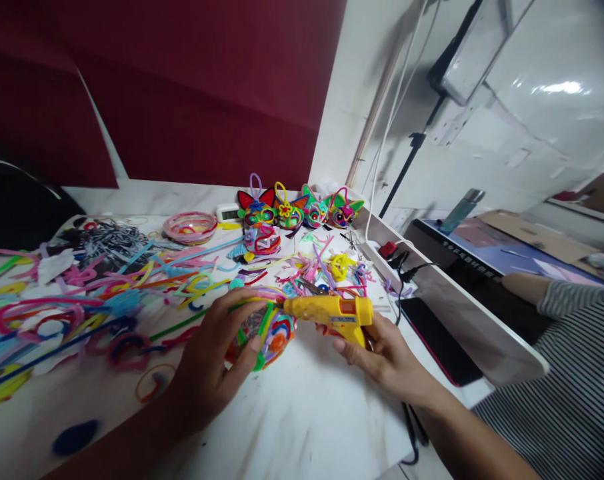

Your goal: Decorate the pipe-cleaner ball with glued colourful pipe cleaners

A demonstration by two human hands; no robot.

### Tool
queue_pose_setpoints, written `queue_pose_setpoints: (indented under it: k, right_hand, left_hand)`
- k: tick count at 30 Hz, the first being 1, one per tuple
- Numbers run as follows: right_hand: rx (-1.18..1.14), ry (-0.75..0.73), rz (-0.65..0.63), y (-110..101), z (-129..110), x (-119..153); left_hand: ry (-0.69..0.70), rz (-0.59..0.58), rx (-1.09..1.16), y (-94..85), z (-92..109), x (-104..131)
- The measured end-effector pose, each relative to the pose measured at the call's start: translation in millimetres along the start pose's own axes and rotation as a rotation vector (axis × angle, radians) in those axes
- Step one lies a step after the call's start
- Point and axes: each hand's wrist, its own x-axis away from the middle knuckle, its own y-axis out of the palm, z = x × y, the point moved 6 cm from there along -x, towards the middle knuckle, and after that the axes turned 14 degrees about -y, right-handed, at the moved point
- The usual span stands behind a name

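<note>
My left hand (222, 357) is wrapped round a colourful pipe-cleaner ball (278, 339) with green, blue and orange coils, just above the white table (302, 427). A yellow glue gun (332, 311) is gripped by its handle in my right hand (377, 350). The gun's nozzle points left and is at the ball's upper edge; whether it touches is too small to tell. Behind them, finished-looking pipe-cleaner animal heads with ears and loops (288, 215) stand in a row, with a pink one (263, 240) in front.
Loose pipe cleaners (107, 300) cover the left side. A pink woven bowl (190, 227) sits at the back. Scissors (312, 287) lie beyond the gun. At right are a black phone (439, 340), cables, a raised table edge (457, 307) and a person in a striped top (557, 387).
</note>
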Motion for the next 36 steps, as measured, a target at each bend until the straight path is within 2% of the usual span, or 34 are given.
queue_pose_setpoints:
  k: [7,18,36]
  right_hand:
    - [-0.003,0.014,-0.03,2,3,-2]
    - [0.144,-0.022,-0.087,2,0,-1]
    - [0.305,-0.081,-0.08,-4,-10,1]
  left_hand:
    - [-0.024,0.015,0.031,2.0,-1,1]
    - [-0.032,0.007,0.023,2.3,-2,2]
    - [0.011,0.007,-0.026,1.9,1,-2]
